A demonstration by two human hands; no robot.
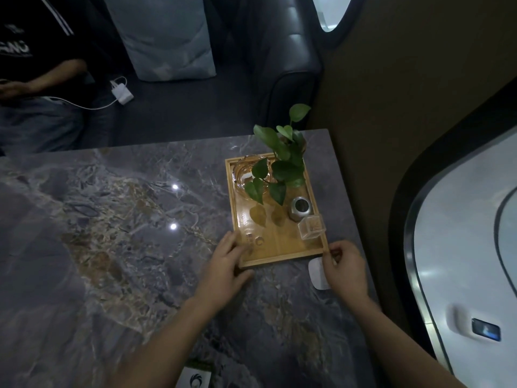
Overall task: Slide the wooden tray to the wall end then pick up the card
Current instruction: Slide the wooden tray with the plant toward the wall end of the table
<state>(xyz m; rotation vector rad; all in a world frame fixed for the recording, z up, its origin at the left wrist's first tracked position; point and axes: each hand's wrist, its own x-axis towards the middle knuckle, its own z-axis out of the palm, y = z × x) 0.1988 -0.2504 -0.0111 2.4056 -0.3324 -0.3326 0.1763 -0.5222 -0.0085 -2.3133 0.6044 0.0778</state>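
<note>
Tray [275, 245] sits on the marble table [112, 233], near its wall-side edge. Rectangular, light wood, low raised rim. Long axis runs away from the person toward the sofa [279, 65], roughly parallel to the wall [391, 107].

On it: plant [282, 163] at the far end, glass dish [246, 170] beside it, small metal cup [300, 209] mid-right, clear box [312, 226] at the near right.

Left hand [223, 271]: fingers loosely spread, resting on the tray's near-left corner, thumb along the near rim. Right hand [345, 268]: fingertips pinched at the near-right corner.

Card [317, 275]: white, rounded corners, flat on the table just below the tray's near-right corner, partly hidden by the right hand. Long axis can't be told.

Another white item [197, 378] lies at the table's near edge.
</note>
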